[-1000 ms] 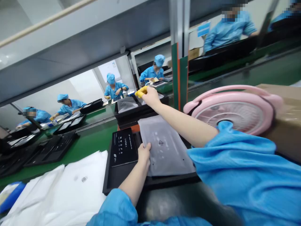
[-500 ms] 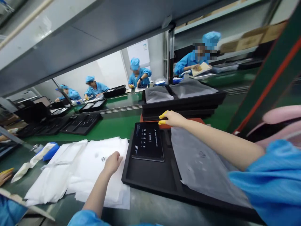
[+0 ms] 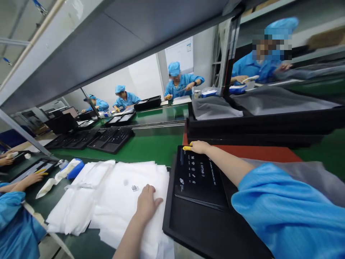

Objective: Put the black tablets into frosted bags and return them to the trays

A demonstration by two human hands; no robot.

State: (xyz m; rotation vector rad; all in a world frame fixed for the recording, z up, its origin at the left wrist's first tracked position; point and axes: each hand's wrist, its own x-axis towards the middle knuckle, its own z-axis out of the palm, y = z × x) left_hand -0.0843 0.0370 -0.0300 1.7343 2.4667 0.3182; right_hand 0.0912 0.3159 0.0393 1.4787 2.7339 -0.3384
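Note:
A black tablet (image 3: 199, 180) with white printing on its face lies in a compartment of the black foam tray (image 3: 199, 226). My right hand (image 3: 199, 146), with yellow finger covers, has its fingers closed at the tablet's far edge. To the left, a stack of white plastic sleeves (image 3: 118, 208) lies on the bench. Resting on these sleeves, my left hand (image 3: 147, 205) is open, thumb apart and palm down. My right sleeve hides part of the tray and of the grey translucent bag (image 3: 291, 171) in it.
Behind the tray stand stacked black trays (image 3: 256, 126) with grey bags, by a red-brown board (image 3: 264, 153). More black trays (image 3: 110, 139) lie on the green belt (image 3: 156, 140). A co-worker's hand (image 3: 35, 178) is at far left, near a blue packet (image 3: 76, 169). A shelf (image 3: 129, 39) hangs overhead.
My right hand has come down from beyond the tray's far edge to the tablet's edge. My left hand has opened on the sleeves. The whole view has shifted, with things now farther right.

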